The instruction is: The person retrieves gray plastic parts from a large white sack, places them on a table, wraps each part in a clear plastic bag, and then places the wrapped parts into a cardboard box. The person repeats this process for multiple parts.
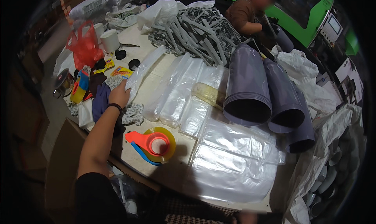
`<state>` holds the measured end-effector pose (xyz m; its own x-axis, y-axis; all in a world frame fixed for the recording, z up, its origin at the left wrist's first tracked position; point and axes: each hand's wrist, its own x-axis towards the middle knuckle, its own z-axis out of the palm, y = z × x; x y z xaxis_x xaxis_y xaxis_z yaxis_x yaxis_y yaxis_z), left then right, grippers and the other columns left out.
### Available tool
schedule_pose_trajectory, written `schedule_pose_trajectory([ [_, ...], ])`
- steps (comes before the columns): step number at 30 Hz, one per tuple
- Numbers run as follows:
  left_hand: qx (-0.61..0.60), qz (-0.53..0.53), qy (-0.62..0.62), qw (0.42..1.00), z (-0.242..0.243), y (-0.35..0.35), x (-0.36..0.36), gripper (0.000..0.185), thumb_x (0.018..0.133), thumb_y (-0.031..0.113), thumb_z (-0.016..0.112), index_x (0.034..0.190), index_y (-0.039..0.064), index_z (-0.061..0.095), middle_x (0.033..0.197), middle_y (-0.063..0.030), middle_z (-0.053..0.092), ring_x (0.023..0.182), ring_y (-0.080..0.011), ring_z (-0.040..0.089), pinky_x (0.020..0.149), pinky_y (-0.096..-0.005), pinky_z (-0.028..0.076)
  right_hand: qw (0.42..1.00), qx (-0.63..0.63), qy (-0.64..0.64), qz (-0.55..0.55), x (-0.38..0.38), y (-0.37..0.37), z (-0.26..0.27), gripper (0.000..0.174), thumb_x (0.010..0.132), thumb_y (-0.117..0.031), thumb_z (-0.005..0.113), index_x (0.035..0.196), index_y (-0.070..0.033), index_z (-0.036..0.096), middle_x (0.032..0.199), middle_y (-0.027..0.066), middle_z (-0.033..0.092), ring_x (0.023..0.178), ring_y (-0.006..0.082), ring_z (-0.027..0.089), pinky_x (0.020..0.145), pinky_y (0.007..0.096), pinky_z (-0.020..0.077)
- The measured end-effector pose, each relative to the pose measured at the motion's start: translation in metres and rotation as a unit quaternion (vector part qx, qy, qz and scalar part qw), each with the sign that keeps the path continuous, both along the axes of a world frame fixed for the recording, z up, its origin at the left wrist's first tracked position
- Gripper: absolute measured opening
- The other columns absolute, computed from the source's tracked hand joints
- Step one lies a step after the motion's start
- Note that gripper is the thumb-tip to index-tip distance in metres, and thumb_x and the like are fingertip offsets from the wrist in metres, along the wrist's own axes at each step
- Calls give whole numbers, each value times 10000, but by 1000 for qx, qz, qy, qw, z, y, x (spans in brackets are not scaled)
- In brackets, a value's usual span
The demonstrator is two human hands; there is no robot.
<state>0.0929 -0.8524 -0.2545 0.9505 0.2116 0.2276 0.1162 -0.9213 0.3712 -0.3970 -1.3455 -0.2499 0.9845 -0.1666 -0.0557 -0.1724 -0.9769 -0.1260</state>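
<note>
My left hand [119, 94] reaches over the left part of the table, its fingers closed on the lower part of a folded clear plastic bag [144, 68]. Beside its wrist lie a purple glove [101, 99] and a patterned cloth [133, 114]. Nearer me is an orange and blue tape dispenser [148, 144] with a yellowish roll. Rolled plastic bags [176, 97] and a flat stack of clear bags [232, 165] lie to the right. My right hand [248, 216] is blurred at the bottom edge; its fingers are not clear.
Grey plastic handles [199, 33] are heaped at the back. Large purple-grey plastic cylinders [248, 83] lie at the right, beside a white woven sack [317, 153] of grey parts. A co-worker [246, 15] handles a similar cylinder near a green machine [314, 12]. A red bag [85, 50] stands left.
</note>
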Motion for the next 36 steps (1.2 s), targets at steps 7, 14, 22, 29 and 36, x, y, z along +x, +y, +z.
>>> schedule_pose_trajectory([
  [7, 192, -139, 32, 971, 6, -54, -32, 481, 807, 199, 619, 1273, 145, 516, 1072, -171, 612, 956, -331, 614, 731, -452, 505, 996, 78, -38, -9, 3, 9, 17, 201, 768, -230, 665, 947, -140, 652, 953, 78, 594, 968, 310, 529, 926, 437, 379],
  [14, 133, -215, 0, 968, 52, -65, -98, 571, 810, 248, 640, 1337, 113, 466, 1417, -213, 388, 1255, -378, 429, 1021, -484, 339, 915, 326, -232, 52, 129, 27, 86, 212, 769, -119, 701, 958, -30, 662, 944, 133, 656, 899, 283, 615, 810, 356, 474],
  [22, -128, -409, 109, 897, 111, -46, -344, 598, 809, 267, 692, 1304, 13, 471, 1287, -235, 516, 1189, -379, 497, 997, -428, 393, 348, 922, -79, -147, 388, 49, 133, 525, 854, -530, 604, 1114, -82, 525, 1060, 85, 582, 1081, 197, 536, 990, 417, 401],
  [29, -315, -301, 237, 869, 116, -22, -433, 648, 844, 325, 683, 1342, -8, 437, 1278, -201, 536, 1214, -287, 505, 1006, -392, 395, 138, 978, -144, -52, 279, 65, 192, 299, 969, -163, 486, 1219, -1, 459, 1170, 108, 573, 1045, 229, 561, 922, 385, 480],
  [36, -812, -281, -88, 504, 224, -142, -258, 592, 973, 485, 389, 1432, 116, 329, 1450, -94, 392, 1373, -229, 299, 1117, -454, 176, 509, 829, -220, -73, -15, -48, 113, 557, 793, 75, 476, 1342, -9, 436, 1224, 118, 551, 1034, 208, 578, 855, 316, 485],
])
